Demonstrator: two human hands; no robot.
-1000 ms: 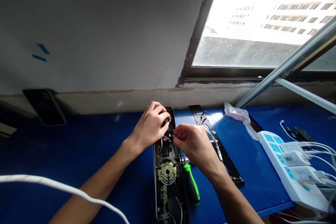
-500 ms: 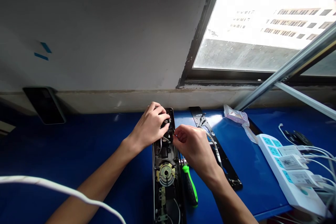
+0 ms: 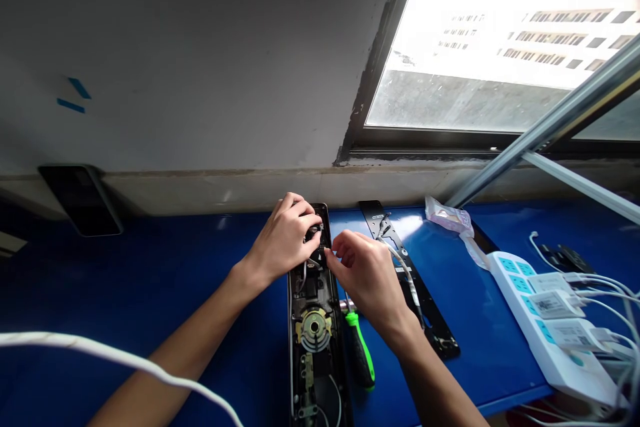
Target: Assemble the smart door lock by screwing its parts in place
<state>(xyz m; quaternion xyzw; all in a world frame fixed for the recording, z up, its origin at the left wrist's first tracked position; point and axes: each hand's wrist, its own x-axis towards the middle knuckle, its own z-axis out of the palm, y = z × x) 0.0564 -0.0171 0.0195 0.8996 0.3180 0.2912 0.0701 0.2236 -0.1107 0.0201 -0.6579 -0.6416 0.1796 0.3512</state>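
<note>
The surface carries an opened lock housing, long axis pointing away; left hand curls over its far end; right hand, pinch-shaped, meets its right edge; clamping on parts: cannot tell

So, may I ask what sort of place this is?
Probably a repair or assembly bench beside a window: an opened black device, a screwdriver and a white power strip with chargers suggest it.
</note>
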